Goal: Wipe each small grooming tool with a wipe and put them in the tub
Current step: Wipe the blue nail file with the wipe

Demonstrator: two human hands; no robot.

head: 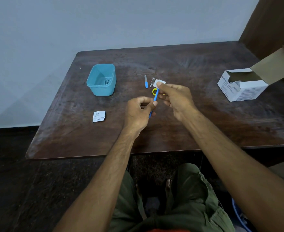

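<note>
- Dark wooden table [87, 134] against a pale wall, with a person seated at its near edge.
- Left hand [138, 113] pinches the lower end of a slim blue tool [156, 97], holding it up off the table.
- Right hand [175, 97] pinches a small white wipe [161, 81] round the tool's upper end, just above the left-hand grip.
- To do this well, I'd judge the left pinch should stay firm while the wipe slides along the whole shaft, then swap ends so the gripped part gets cleaned too.
- Turquoise tub [101, 79] stands well to the left of the grip; whether anything lies in it I cannot tell.
- Beyond the grip on the table: one blue-handled file [146, 81], one metal clipper [153, 82], one yellow ring-handled item [154, 91], partly hidden.
- One torn wipe sachet [99, 116] lies left of the grip; one open carton [243, 85] far right.
</note>
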